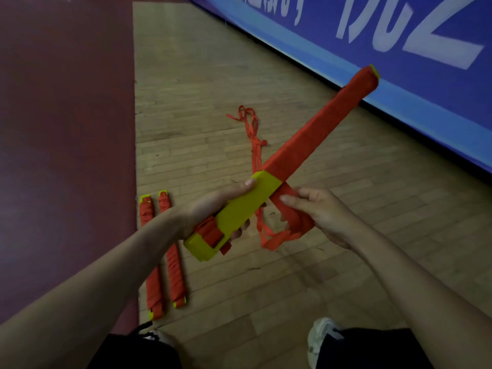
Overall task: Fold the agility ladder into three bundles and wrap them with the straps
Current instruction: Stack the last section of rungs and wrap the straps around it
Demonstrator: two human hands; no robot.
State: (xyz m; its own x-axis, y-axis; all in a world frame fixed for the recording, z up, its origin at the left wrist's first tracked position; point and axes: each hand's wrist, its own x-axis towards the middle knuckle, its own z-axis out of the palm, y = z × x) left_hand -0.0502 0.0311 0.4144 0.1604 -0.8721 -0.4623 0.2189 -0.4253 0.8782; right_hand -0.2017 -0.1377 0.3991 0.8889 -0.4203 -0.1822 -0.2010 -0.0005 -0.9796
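a third ladder bundle, partly wrapped in orange, is held tilted above the wooden floor, its yellow near end gripped by the left hand with fingers curled round it. the orange strap is pinched between thumb and fingers of the right hand just beside the bundle, its slack trailing onto the floor. two wrapped bundles are laid side by side at the floor's left edge

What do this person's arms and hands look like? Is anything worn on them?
The left hand and right hand are bare: no gloves, rings or watch show. Both forearms are uncovered to the picture's edge, with no sleeve in view. Lower down are black clothing and a white shoe.
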